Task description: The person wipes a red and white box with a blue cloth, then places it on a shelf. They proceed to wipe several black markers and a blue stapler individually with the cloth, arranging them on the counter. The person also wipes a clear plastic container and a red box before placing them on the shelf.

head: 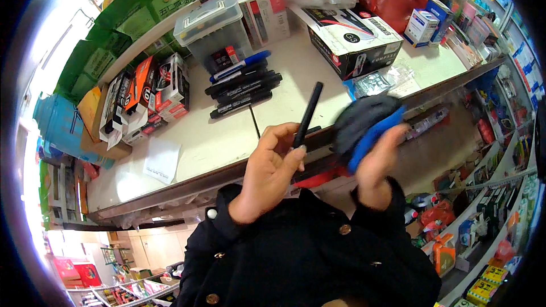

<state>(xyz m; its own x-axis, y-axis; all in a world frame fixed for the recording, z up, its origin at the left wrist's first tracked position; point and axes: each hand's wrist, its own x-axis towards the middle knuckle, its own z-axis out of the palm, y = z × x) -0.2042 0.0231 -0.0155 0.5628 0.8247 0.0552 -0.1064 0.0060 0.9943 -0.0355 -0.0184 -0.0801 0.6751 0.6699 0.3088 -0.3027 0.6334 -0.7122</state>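
Note:
My left hand (pixel 273 168) holds a black marker pen (pixel 310 113) upright between thumb and fingers, at the counter's front edge. To its right, my right hand (pixel 377 164) grips a dark, roundish, blurred object with a blue side (pixel 367 123); what it is I cannot tell. Several black markers (pixel 243 94) lie in a pile on the counter, with a blue-capped marker (pixel 241 66) on the far side. Part of another black item shows on the counter edge behind my left hand.
The white counter (pixel 204 136) bears open pen boxes (pixel 145 94) and a paper slip (pixel 162 160) at left. Behind the markers stand a lidded plastic container (pixel 213 30) and a black-and-white box (pixel 354 42). Small medicine-like boxes (pixel 428 23) stand at right, beyond which are stocked shelves (pixel 482 179).

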